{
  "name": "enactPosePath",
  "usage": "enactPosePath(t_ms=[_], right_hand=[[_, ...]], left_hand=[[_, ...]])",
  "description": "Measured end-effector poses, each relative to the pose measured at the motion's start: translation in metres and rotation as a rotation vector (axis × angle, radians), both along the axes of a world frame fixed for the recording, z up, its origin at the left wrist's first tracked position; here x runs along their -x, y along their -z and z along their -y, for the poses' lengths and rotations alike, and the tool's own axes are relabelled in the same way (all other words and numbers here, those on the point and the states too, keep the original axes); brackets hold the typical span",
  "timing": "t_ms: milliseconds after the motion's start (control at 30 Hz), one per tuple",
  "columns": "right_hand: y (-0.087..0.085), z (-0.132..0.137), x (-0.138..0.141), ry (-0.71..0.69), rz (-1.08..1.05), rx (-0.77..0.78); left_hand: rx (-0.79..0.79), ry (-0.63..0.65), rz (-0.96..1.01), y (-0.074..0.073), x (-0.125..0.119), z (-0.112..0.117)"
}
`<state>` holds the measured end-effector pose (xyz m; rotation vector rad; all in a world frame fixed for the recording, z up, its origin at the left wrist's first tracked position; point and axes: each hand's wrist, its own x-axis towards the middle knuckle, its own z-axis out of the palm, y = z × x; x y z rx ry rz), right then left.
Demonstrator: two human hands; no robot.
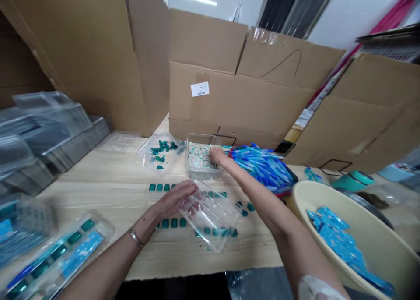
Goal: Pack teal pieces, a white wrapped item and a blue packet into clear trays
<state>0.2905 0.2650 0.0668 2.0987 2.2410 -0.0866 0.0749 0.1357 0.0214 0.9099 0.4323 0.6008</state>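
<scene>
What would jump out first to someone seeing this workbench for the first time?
The heap of slender blue plastic pieces stands out first, on the light wooden table, just right of a clear tub of pale pieces. Next comes the cream basin of flat blue pieces at lower right. At the center, the right hand reaches into the tub while the left hand rests on a clear plastic box.

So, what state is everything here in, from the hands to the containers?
Left hand: gripping the box, fingers on its edge
Clear plastic box: held tilted above teal pieces
Right hand: fingers down in the tub
Clear tub: full of pale pieces
Plastic bag: lying flat, teal pieces inside
Cardboard box: flaps standing open
Beige basin: tilted, holding blue pieces
</scene>
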Motion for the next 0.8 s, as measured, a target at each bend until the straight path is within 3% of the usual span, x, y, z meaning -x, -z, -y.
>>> enactPosePath(t_ms=[200,400,600,800], right_hand=[[0.013,-0.015,-0.001,0.048,-0.034,0.01],[0.008,-0.019,-0.016,-0.008,-0.223,-0.005],[0.008,-0.02,-0.016,0.022,-0.443,0.15],[0.012,-0.016,-0.002,0.112,-0.443,0.217]], left_hand=[[0.078,0.019,0.03,0.005,-0.003,-0.001],[0.136,0.015,0.049,0.006,-0.003,-0.003],[0.155,0.036,0.043,0.006,-0.003,-0.003],[0.155,0.05,0.043,0.007,-0.003,-0.003]])
